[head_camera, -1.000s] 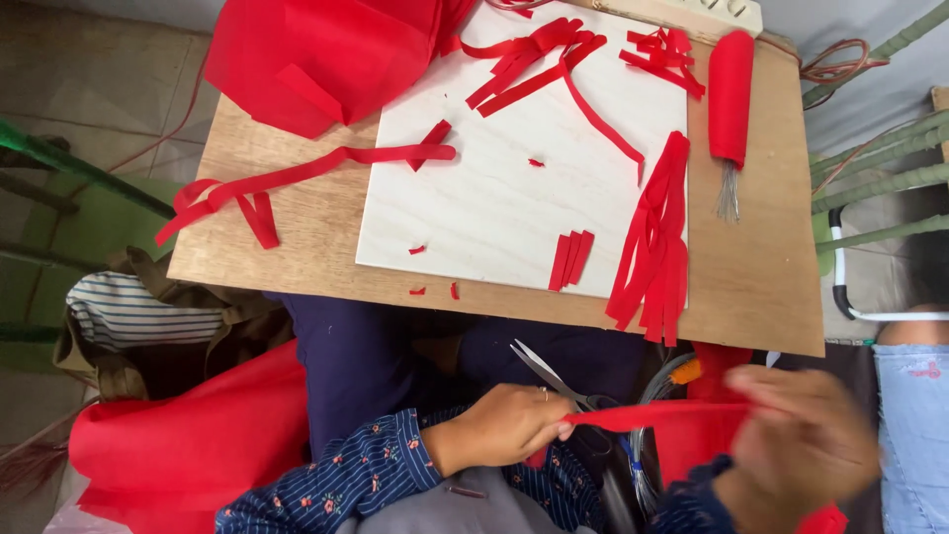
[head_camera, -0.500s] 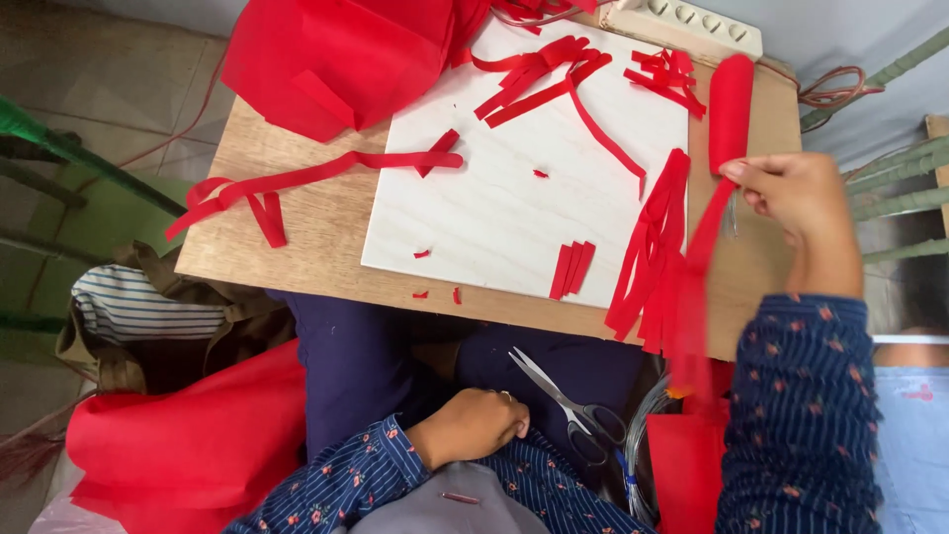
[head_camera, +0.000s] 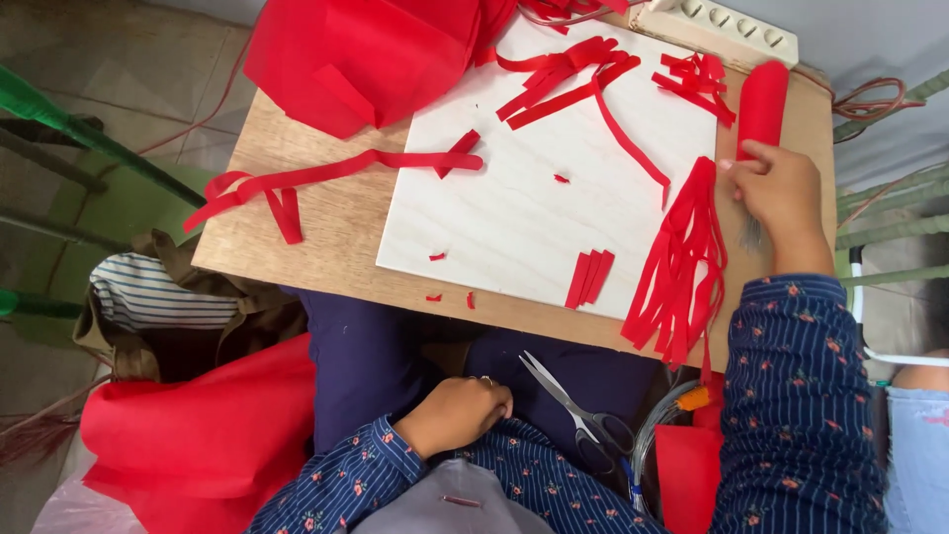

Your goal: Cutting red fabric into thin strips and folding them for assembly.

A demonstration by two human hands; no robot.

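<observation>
Red fabric strips [head_camera: 682, 267] lie bunched at the white board's [head_camera: 514, 198] right edge, the right hand [head_camera: 781, 193] resting fingers-together on their top end, while the left hand [head_camera: 457, 410], loosely curled and empty, sits beside scissors [head_camera: 578, 415] in the lap.

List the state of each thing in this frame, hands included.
Left hand: loosely curled, resting on the lap, holding nothing.
Right hand: on the table, fingers at the top of the strip pile.
Scissors: blades slightly open, lying on the lap, untouched.
Strip pile: fanned out, hanging over the table edge.
White board: flat on the table, scattered with scraps.
Red cloth: bunched at the table's far corner.
</observation>
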